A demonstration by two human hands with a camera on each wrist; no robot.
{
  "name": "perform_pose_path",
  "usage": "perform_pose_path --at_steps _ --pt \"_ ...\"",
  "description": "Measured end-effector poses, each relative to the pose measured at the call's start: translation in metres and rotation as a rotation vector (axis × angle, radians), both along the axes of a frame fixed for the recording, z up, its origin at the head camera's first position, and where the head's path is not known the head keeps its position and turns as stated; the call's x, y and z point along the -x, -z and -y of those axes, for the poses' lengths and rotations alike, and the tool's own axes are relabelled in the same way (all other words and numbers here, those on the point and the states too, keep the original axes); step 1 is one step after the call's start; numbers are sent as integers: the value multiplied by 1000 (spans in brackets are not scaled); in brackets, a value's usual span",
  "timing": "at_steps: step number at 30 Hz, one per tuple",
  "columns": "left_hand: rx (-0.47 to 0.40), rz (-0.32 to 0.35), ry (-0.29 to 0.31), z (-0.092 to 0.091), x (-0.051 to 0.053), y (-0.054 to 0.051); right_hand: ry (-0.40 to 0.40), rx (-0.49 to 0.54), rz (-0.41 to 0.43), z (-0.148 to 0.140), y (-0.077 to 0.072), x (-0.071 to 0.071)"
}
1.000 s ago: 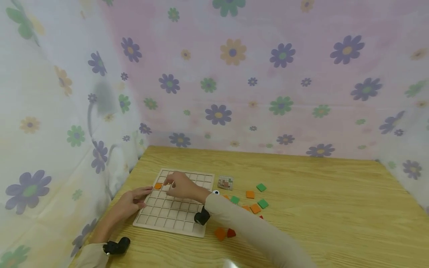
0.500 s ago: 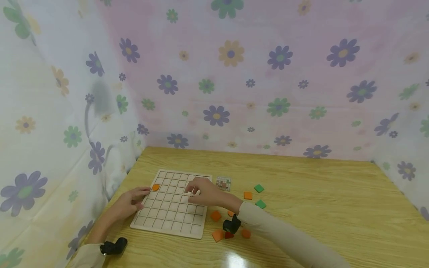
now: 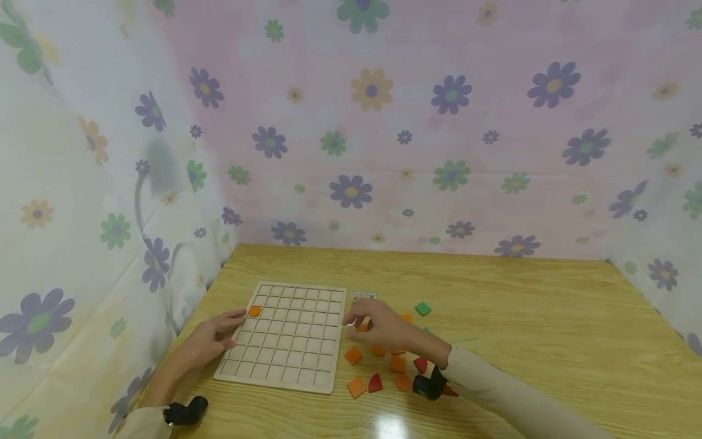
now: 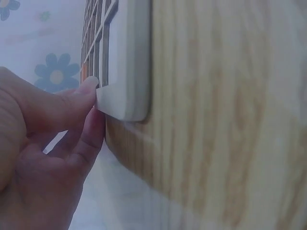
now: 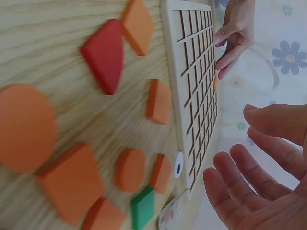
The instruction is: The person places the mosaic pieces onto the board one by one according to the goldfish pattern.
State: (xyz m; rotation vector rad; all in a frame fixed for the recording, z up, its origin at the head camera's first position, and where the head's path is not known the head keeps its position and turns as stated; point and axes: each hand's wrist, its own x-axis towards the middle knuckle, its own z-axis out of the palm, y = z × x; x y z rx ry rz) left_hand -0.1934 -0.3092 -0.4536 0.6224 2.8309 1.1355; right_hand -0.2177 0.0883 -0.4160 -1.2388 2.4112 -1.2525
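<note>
A pale wooden grid board (image 3: 282, 350) lies on the left part of the table. One rounded orange tile (image 3: 255, 311) sits in a cell near its left edge. My left hand (image 3: 211, 337) rests at that edge; in the left wrist view its thumb and a finger touch the board's rim (image 4: 136, 91). Over the loose tiles just right of the board hovers my right hand (image 3: 384, 326), fingers loosely bent and apart. Nothing shows between those fingers in the right wrist view. Partly behind this hand lies a small printed grid card (image 3: 364, 295).
Several loose tiles lie right of the board: an orange square (image 3: 356, 387), a red quarter piece (image 3: 375, 383), a green square (image 3: 423, 308) and others. A small white ring-like piece with a dark centre (image 5: 178, 164) lies by the board's side. Patterned cloth walls (image 3: 351, 152) surround the table.
My right hand has moved right, from above the board's upper left cells to the loose tiles. Orange showed by its fingertips a second ago. My left hand stays at the board's edge.
</note>
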Motion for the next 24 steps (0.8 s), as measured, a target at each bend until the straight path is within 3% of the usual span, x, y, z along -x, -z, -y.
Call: perform_pose_path --at_steps 11,24 --pt "-6 -4 -10 0 1 1 51 -18 114 -39 22 -12" --pt "-5 20 -26 0 2 1 92 -44 16 -51 41 -16"
